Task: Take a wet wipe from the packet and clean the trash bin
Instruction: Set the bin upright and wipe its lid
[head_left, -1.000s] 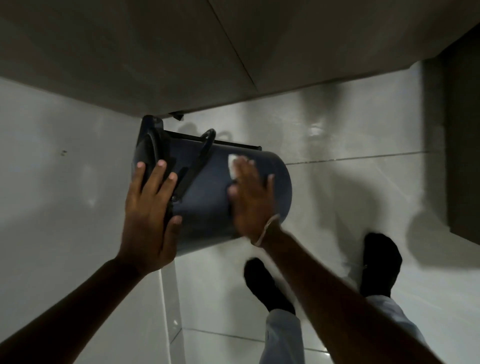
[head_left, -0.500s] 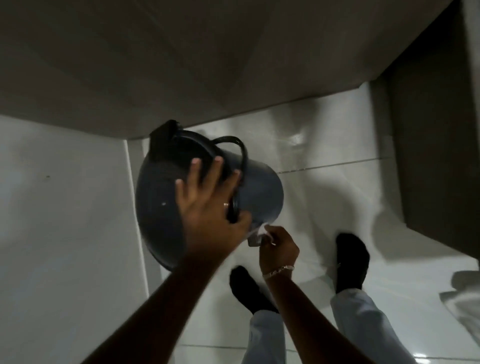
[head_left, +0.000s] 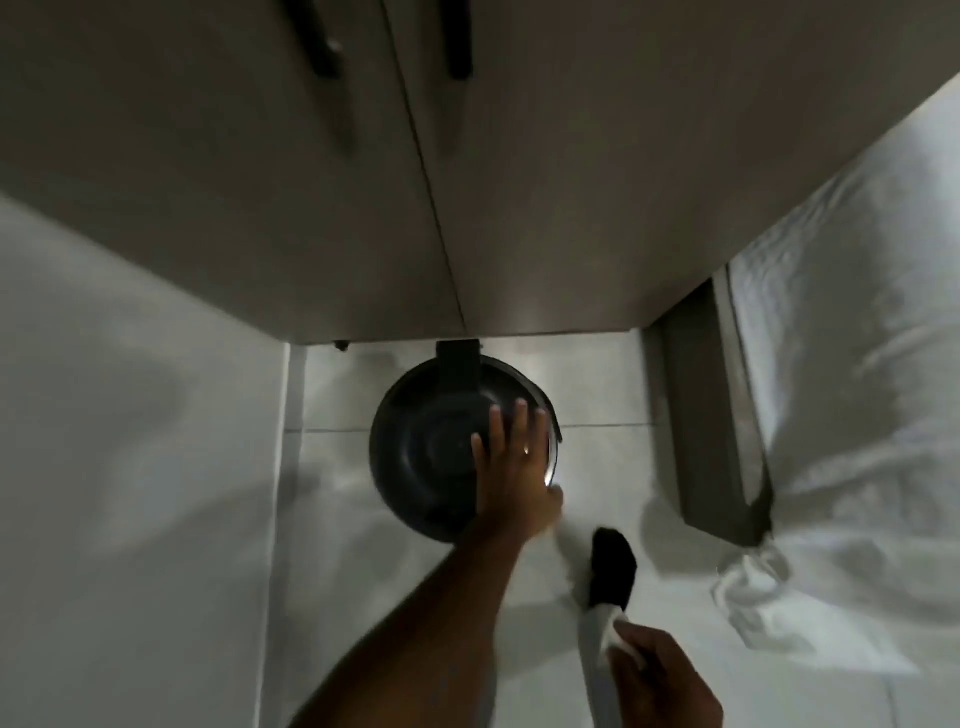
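The dark round trash bin (head_left: 426, 447) stands upright on the white tiled floor, seen from straight above, its lid hinge toward the cabinet. My left hand (head_left: 514, 467) lies flat on the right side of the bin's lid, fingers spread, a ring on one finger. My right hand (head_left: 660, 675) is low at the bottom right, away from the bin, closed around a crumpled white wet wipe (head_left: 626, 642). The wipe packet is not in view.
Grey cabinet doors (head_left: 467, 182) with dark handles rise just behind the bin. A white wall (head_left: 130, 441) closes the left side. A bed with white sheets (head_left: 857, 415) and a dark frame fills the right. My foot in a black sock (head_left: 613, 566) stands beside the bin.
The bin went from tilted in my hands to standing upright on the floor. My right hand with the wipe pulled back from the bin toward me; my left hand now rests on the lid.
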